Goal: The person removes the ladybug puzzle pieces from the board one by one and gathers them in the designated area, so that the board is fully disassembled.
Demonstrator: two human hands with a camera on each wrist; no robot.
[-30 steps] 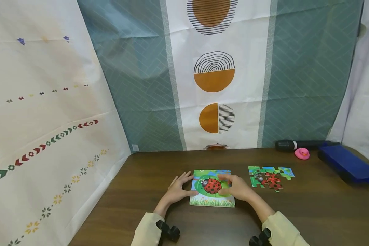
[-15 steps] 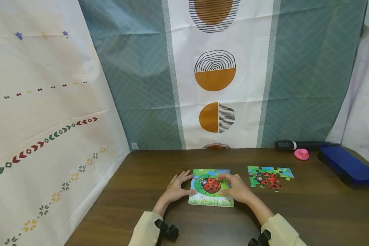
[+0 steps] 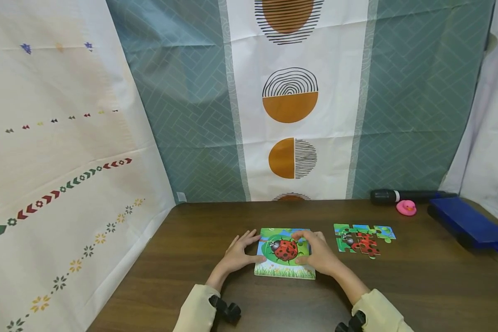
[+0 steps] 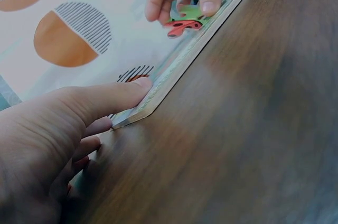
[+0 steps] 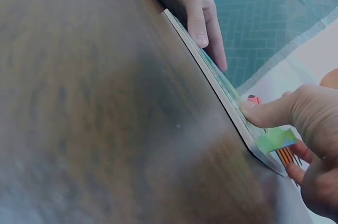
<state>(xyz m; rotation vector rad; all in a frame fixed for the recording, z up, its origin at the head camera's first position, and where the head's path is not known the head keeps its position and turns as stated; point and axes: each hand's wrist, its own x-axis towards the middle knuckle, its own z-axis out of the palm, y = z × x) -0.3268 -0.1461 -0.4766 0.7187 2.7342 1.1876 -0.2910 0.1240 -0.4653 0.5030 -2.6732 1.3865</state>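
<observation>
A square ladybug puzzle board [image 3: 285, 271] lies on the brown table. My left hand [image 3: 237, 257] lies along its left side with fingers spread, the thumb resting on the board's edge. My right hand [image 3: 323, 254] is over the board's right part, thumb and fingers pinching a puzzle piece [image 4: 186, 23]. In the left wrist view the piece is tilted up, red with black spots and green. Its green part [image 5: 275, 138] shows between thumb and fingers in the right wrist view. Right of the board lies a cluster of joined and loose ladybug puzzle pieces [image 3: 365, 243].
A pink rubber duck [image 3: 406, 208] sits at the back right. Behind it lies a long black object with a white band [image 3: 386, 196]. A blue flat case [image 3: 475, 221] is at the right edge. Printed cloths [image 3: 191, 115] hang behind and beside the table [image 3: 182, 267].
The head view shifted slightly between the first two frames. My right index finger has risen a little from the board. The left hand keeps its place on the board's left side.
</observation>
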